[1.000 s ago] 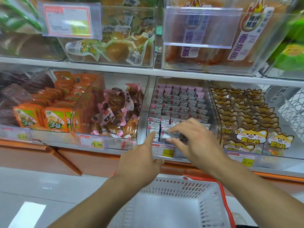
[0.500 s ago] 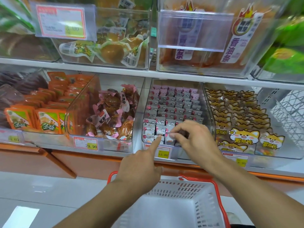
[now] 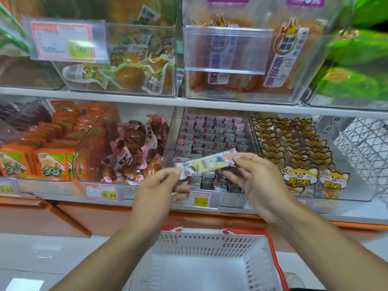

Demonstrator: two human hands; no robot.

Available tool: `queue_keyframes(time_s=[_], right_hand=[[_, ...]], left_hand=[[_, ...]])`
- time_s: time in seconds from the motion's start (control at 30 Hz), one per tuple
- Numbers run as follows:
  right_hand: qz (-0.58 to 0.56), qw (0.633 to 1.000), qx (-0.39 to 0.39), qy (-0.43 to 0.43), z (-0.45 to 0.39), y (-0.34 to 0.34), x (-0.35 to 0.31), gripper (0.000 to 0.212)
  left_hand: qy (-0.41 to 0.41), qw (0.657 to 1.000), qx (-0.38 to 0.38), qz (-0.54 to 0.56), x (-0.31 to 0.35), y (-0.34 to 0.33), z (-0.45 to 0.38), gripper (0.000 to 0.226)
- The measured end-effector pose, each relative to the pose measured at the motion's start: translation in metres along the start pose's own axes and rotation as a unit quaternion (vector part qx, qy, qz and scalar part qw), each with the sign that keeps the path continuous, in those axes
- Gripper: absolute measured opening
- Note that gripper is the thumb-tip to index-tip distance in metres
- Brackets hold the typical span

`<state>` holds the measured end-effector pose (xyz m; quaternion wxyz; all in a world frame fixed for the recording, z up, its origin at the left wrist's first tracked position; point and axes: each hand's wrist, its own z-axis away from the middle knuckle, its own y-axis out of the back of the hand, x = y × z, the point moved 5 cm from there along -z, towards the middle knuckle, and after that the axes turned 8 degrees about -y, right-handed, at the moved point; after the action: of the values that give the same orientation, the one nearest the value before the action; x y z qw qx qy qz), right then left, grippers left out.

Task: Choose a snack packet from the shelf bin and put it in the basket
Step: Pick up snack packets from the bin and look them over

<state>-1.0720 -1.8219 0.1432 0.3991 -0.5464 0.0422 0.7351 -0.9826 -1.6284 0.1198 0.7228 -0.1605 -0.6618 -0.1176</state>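
While both hands pinch snack packet ends, left hand, right hand, basket open below.

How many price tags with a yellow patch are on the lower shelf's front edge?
3 readable: one far left, one reading 29.90 under the pink-wrapped snacks, one between the hands. More may be hidden behind the right hand.

The lower white shelf carried a row of clear bins side by side: one of orange packets, one of pink-wrapped brown snacks, one of small pink and grey packets and one of cat-face packets. The upper shelf bore more clear bins. A white basket stood below.
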Motion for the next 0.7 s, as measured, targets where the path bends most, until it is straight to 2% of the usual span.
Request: queue_keyframes(time_s=[0.2,0.3,0.37,0.43,0.5,0.63,0.7], right_hand=[[0.044,0.999,-0.006,0.0,-0.002,0.008,0.004,0.026],[0.062,0.997,-0.054,-0.008,-0.003,0.005,0.005,0.007],[0.103,0.986,-0.127,0.014,0.0,0.003,0.0,0.038],[0.208,0.96,-0.174,0.069,0.006,-0.001,-0.005,0.052],[0.26,0.944,-0.166,0.114,0.01,-0.001,-0.005,0.046],[0.205,0.965,-0.12,0.109,0.01,0.003,-0.005,0.03],[0.184,0.974,-0.099,0.091,0.01,0.004,-0.005,0.024]], left_hand=[[-0.012,0.999,0.023,-0.032,0.002,0.003,-0.002,0.022],[-0.001,1.0,0.024,-0.015,0.001,0.002,-0.003,0.023],[0.017,0.999,0.024,0.015,-0.001,0.002,-0.004,0.025],[0.042,0.997,0.021,0.058,-0.003,0.001,-0.004,0.024],[0.066,0.992,0.01,0.106,-0.004,-0.002,-0.003,0.021],[0.04,0.99,-0.005,0.133,0.001,-0.005,-0.003,0.009],[0.002,0.994,-0.037,0.099,0.009,-0.007,-0.002,0.013]])
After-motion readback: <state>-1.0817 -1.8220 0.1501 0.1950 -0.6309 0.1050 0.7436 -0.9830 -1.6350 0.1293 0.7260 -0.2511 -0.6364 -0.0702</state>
